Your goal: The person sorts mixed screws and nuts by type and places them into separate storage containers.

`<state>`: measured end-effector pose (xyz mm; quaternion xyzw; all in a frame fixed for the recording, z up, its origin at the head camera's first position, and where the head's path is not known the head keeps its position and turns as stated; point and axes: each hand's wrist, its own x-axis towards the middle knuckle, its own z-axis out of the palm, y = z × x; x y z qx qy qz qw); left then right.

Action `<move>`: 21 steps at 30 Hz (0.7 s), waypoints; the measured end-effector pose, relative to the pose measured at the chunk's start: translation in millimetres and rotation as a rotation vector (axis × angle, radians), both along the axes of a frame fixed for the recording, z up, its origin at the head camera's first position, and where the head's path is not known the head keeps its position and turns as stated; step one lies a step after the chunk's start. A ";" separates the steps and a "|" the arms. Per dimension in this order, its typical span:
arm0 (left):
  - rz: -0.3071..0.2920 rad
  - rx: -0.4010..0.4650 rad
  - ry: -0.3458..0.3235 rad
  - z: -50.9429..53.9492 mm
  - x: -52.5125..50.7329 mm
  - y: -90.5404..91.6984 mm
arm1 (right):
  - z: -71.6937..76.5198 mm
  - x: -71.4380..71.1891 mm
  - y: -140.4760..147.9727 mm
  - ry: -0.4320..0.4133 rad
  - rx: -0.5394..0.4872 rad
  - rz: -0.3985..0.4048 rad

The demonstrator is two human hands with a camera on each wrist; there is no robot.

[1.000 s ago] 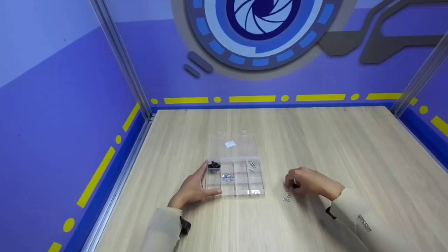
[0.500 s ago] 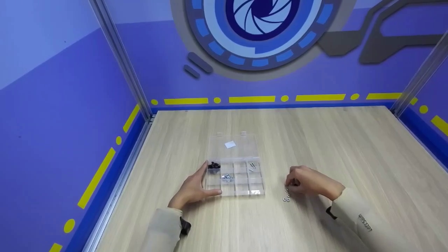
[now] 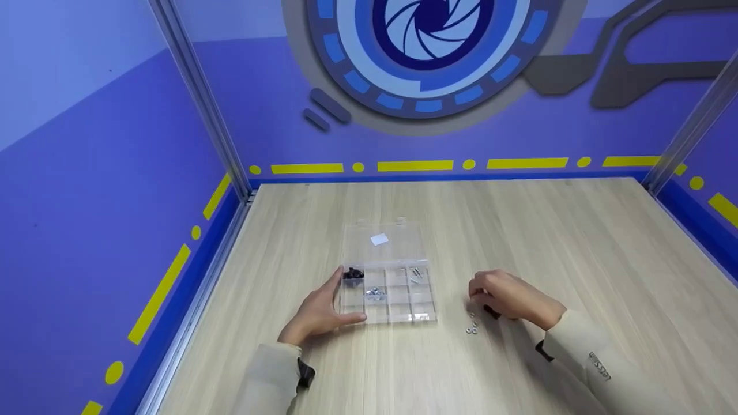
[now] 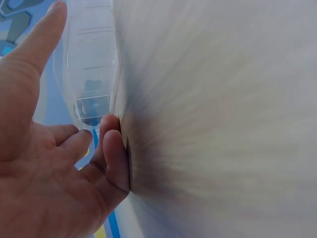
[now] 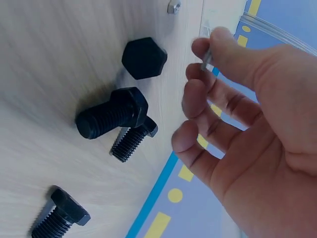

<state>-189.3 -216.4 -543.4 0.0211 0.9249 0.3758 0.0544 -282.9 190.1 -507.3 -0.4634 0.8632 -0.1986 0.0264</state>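
Right grip pinching metal piece; left grip spread against clear box; right sleeve lettering starts "Lets".

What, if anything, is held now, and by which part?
The right hand pinches a small silvery piece; which part of it is gripped cannot be told. The left hand grips nothing; it rests against the clear box at its near-left corner.
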 end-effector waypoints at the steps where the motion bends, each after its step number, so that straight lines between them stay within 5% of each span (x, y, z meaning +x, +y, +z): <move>1: 0.000 -0.001 -0.002 -0.3 -0.1 0.1 | 0.1 -0.4 -0.6 0.006 -0.006 -0.005; 11: 0.006 0.005 -0.010 -0.1 0.9 0.0 | 4.3 -3.9 -12.9 -0.010 -0.027 -0.015; 21: 0.011 0.005 -0.014 0.3 1.3 0.6 | 13.4 -8.2 -33.9 0.060 -0.055 0.030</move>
